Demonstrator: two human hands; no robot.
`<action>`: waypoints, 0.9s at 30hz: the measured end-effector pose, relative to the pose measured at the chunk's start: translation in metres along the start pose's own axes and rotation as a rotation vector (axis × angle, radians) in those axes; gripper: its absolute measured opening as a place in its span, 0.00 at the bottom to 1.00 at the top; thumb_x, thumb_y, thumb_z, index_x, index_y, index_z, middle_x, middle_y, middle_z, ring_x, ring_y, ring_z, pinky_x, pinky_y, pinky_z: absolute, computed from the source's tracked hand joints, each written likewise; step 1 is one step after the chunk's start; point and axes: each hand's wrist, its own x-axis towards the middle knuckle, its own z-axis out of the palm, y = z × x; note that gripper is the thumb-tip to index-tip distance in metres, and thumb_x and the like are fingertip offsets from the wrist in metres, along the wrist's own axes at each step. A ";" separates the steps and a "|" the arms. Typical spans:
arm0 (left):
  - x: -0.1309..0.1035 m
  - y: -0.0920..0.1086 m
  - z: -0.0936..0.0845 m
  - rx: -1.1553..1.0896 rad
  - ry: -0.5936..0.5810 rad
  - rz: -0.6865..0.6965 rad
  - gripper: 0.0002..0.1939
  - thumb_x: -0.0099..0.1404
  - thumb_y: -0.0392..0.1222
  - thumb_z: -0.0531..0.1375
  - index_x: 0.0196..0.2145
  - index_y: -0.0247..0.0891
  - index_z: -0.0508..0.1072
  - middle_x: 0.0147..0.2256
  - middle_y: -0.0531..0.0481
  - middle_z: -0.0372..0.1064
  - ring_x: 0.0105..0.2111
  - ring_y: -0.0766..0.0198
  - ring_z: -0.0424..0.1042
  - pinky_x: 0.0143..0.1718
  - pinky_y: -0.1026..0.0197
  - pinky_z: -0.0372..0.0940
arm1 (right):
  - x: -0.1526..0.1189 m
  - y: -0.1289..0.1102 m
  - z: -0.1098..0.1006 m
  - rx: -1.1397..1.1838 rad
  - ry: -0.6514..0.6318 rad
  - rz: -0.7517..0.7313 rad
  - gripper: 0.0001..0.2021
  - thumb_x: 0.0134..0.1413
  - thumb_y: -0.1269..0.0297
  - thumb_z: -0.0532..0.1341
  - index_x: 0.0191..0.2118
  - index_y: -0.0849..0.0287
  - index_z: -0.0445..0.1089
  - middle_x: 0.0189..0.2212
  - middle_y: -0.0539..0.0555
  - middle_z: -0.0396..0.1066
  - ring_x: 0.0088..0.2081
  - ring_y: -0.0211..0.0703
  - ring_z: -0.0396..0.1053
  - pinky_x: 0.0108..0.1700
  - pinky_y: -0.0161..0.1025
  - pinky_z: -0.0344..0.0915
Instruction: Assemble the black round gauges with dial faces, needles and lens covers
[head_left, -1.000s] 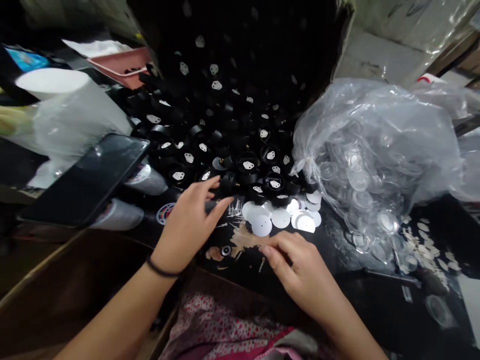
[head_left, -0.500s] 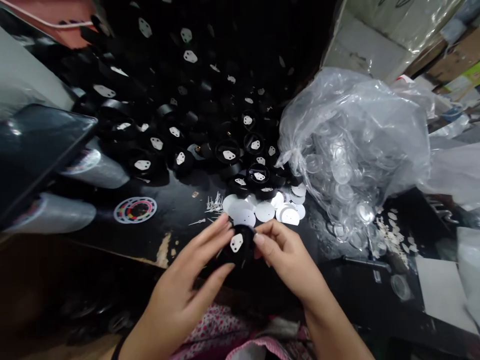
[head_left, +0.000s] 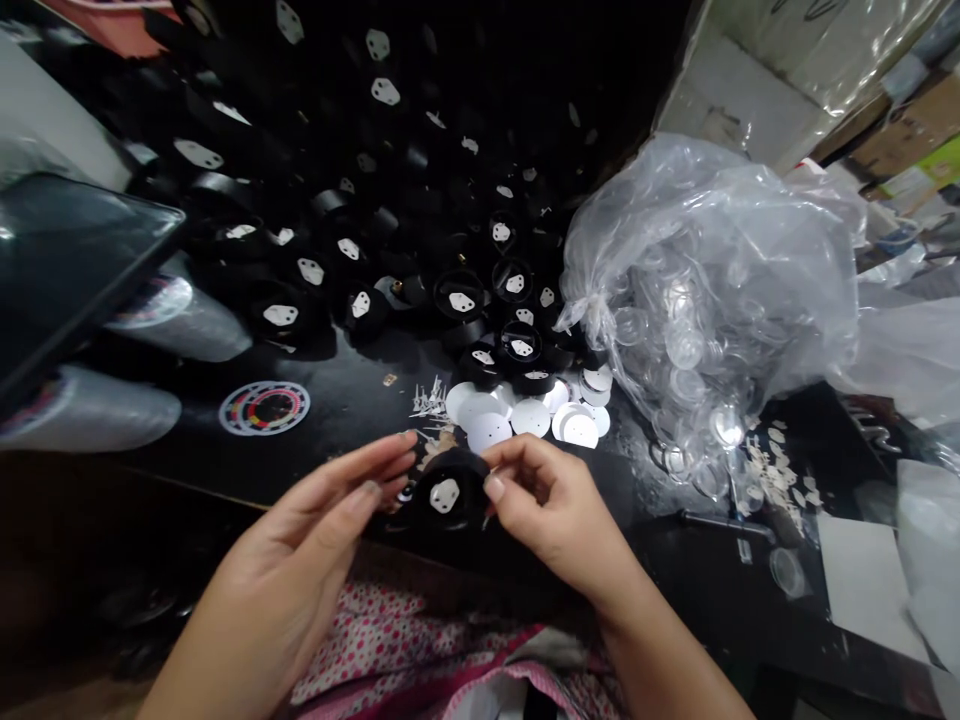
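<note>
- Black casing (head_left: 454,462): at the table's front edge, open face toward you, white plate (head_left: 445,495) with small holes inside. Whether it touches the table (head_left: 341,395) or is lifted, you cannot tell from here.
- Your right grip (head_left: 551,505): thumb and fingers pinch the casing's right rim.
- Your left grip (head_left: 315,545): spread, thumb apart from fingers, fingertips just beside the casing's left side, not visibly holding anything.
- Handling estimate: casing looks light and stiff, probably moulded plastic; the smooth wall may slip or turn in a one-sided pinch.
- Hold estimate: take the outer wall at two opposite points, left and right; keep fingertips off the white plate, which looks thin and likely the weaker part.
- Around it: white discs (head_left: 531,418) lie just beyond your right fingers, away from the table's front edge; overlapping printed rings (head_left: 274,408) lie left, nearer that edge. Discs look thin and would slide if you brush them.
</note>
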 end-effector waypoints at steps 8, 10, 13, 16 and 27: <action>0.000 -0.005 0.008 -0.261 -0.109 -0.215 0.18 0.61 0.50 0.69 0.48 0.45 0.80 0.52 0.44 0.78 0.50 0.48 0.77 0.45 0.54 0.77 | 0.013 0.003 -0.005 -0.573 0.055 -0.158 0.13 0.64 0.59 0.61 0.49 0.59 0.73 0.38 0.56 0.74 0.39 0.45 0.71 0.44 0.45 0.68; 0.001 -0.004 0.008 -0.304 -0.125 -0.227 0.16 0.64 0.51 0.67 0.48 0.46 0.79 0.51 0.45 0.78 0.48 0.51 0.78 0.43 0.58 0.77 | 0.023 0.004 -0.007 -0.957 0.142 -0.218 0.18 0.61 0.61 0.64 0.55 0.61 0.71 0.45 0.62 0.72 0.47 0.54 0.70 0.50 0.54 0.65; 0.000 0.001 0.010 -0.345 -0.119 -0.231 0.15 0.67 0.51 0.65 0.49 0.46 0.78 0.52 0.46 0.77 0.51 0.54 0.77 0.43 0.62 0.76 | 0.034 0.004 -0.007 -1.176 0.154 -0.233 0.18 0.61 0.61 0.65 0.54 0.63 0.71 0.49 0.66 0.70 0.50 0.60 0.67 0.50 0.57 0.63; -0.001 0.003 0.014 -0.375 -0.066 -0.234 0.19 0.67 0.53 0.64 0.52 0.44 0.77 0.54 0.45 0.76 0.55 0.53 0.74 0.46 0.61 0.75 | 0.031 0.002 -0.004 -1.021 0.151 -0.226 0.08 0.63 0.67 0.61 0.46 0.61 0.72 0.44 0.61 0.72 0.47 0.54 0.69 0.49 0.51 0.64; 0.000 0.001 0.049 -0.510 -0.150 -0.361 0.13 0.72 0.49 0.59 0.46 0.41 0.77 0.52 0.43 0.77 0.53 0.53 0.75 0.53 0.54 0.73 | -0.007 0.012 -0.012 -0.324 0.153 -0.153 0.13 0.60 0.68 0.63 0.50 0.55 0.74 0.33 0.49 0.72 0.36 0.38 0.70 0.42 0.37 0.67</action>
